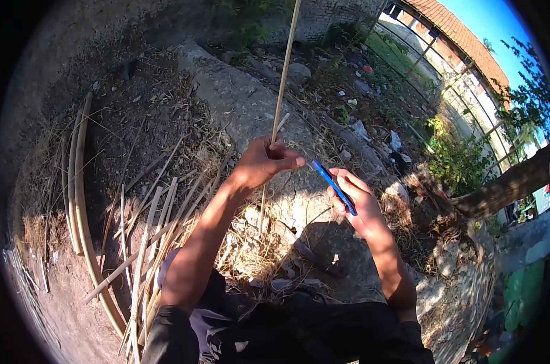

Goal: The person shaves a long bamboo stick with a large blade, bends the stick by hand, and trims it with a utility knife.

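Note:
A long, thin bamboo strip (285,67) stands nearly upright, running from the top of the view down past my left hand to the ground litter. My left hand (264,162) grips it, with the thumb pointing right. To the right, my right hand (355,197) is closed around a slim blue utility knife (336,187). The knife's front end points up and left, close to my left thumb but apart from it. I cannot make out its blade.
Cut bamboo strips (142,261) lie piled by my left side, and longer curved bamboo poles (81,176) rest further left. Straw-like shavings (257,261) cover the ground ahead. A stone ledge (226,91) crosses the view, and a tree trunk (493,188) leans in at right.

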A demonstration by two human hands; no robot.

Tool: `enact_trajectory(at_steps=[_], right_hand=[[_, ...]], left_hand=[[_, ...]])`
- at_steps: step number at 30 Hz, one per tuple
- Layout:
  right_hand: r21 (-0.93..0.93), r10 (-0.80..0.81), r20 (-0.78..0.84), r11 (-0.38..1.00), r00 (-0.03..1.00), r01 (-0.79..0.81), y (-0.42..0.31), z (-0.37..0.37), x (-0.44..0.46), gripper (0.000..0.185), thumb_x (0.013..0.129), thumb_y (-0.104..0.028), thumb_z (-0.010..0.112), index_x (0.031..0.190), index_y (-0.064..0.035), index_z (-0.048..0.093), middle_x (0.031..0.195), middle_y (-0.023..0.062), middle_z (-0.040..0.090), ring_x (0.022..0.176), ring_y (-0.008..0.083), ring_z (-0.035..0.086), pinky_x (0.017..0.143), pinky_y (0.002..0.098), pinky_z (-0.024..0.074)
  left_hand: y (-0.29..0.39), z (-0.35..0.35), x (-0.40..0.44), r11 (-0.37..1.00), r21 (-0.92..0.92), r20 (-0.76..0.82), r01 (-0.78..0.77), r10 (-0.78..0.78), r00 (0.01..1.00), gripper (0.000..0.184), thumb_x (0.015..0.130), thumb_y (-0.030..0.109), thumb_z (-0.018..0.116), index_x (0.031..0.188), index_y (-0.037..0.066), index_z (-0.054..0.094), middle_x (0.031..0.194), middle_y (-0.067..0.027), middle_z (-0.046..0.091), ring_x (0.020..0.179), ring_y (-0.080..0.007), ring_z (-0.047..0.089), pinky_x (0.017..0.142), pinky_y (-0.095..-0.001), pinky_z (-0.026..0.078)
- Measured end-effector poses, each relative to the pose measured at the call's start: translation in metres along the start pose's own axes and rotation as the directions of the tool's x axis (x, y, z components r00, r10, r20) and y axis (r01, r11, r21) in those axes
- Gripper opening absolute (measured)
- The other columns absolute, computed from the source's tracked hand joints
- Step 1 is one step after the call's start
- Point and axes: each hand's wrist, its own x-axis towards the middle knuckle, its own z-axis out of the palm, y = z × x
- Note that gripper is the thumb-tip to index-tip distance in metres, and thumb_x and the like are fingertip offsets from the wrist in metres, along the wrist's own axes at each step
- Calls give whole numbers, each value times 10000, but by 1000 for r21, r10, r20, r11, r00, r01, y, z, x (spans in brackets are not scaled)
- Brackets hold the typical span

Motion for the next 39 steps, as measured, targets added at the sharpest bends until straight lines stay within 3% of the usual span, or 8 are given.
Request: enact_trajectory(at_steps=[9, 12, 15, 22, 26, 33, 37, 39], right_hand=[[-98, -157, -135, 985, 978, 144, -5, -46, 5, 399, 1086, -231, 518, 1412, -2, 521, 921, 52, 640, 652, 82, 546, 571, 239, 431], [-15, -203, -194, 979, 960, 204, -15, -61, 1, 435, 1045, -180, 595, 1432, 4, 519, 987, 63, 660, 758, 106, 604, 672, 249, 479], [90, -188, -190, 974, 964, 208, -10, -65, 4, 399, 1022, -136, 611, 1389, 4, 545, 981, 62, 650, 791, 128, 618, 699, 259, 490], [159, -179, -97, 968, 979, 193, -20, -27, 11, 372, 1002, -152, 642, 1324, 23, 572, 906, 23, 572, 736, 99, 549, 670, 251, 438], [29, -328, -115, 942, 938, 334, -55, 11, 27, 406, 995, -208, 695, 1302, 43, 603, 848, -39, 509, 678, 47, 467, 625, 244, 394], [-132, -486, -90, 871, 869, 474, -86, 37, 44, 399, 1016, -236, 676, 1305, 34, 620, 1021, 16, 661, 643, 15, 425, 592, 224, 373], [-77, -515, -141, 857, 846, 509, -83, 21, 53, 352, 984, -249, 722, 1227, 3, 685, 982, 37, 714, 610, 25, 443, 570, 221, 379], [-106, -574, -226, 817, 787, 566, -97, 11, 48, 308, 993, -230, 708, 1197, -1, 698, 1006, 47, 713, 602, 21, 437, 573, 214, 374]], left_hand=[[2, -31, 3, 967, 253, -204, -27, 80, 976, 425, 890, 196, 840, 811, 152, 425, 804, 4, 643, 747, -71, 535, 721, -277, 466], [7, -40, 1, 838, 528, -342, -136, 356, 870, 381, 908, 217, 812, 810, 76, 472, 720, -41, 625, 640, -108, 508, 600, -302, 425], [15, -44, -2, 746, 645, -407, 167, 150, 901, 451, 958, 394, 750, 801, 72, 476, 743, -15, 582, 671, -86, 442, 579, -291, 345], [4, 3, 0, 867, 487, -52, -107, 151, 987, 415, 1038, 433, 616, 846, 87, 495, 717, 50, 405, 661, -86, 367, 593, -283, 344], [-3, 24, -1, 975, 166, 202, -146, 111, 973, 402, 1112, 372, 472, 1300, 49, 620, 867, 49, 493, 680, -59, 403, 611, -242, 373], [19, 47, -20, 984, 160, 240, -77, 36, 970, 391, 1090, 343, 539, 1352, 67, 630, 780, 71, 433, 633, -40, 340, 551, -237, 296], [20, 45, -29, 913, 335, 145, -231, 193, 971, 563, 1039, 387, 623, 1476, 51, 509, 1188, -131, 652, 1092, -191, 645, 917, -357, 538], [21, 27, -26, 853, 465, 79, -235, 225, 971, 611, 1045, 444, 583, 1486, 33, 482, 1431, -202, 582, 1355, -293, 543, 1098, -433, 460]])
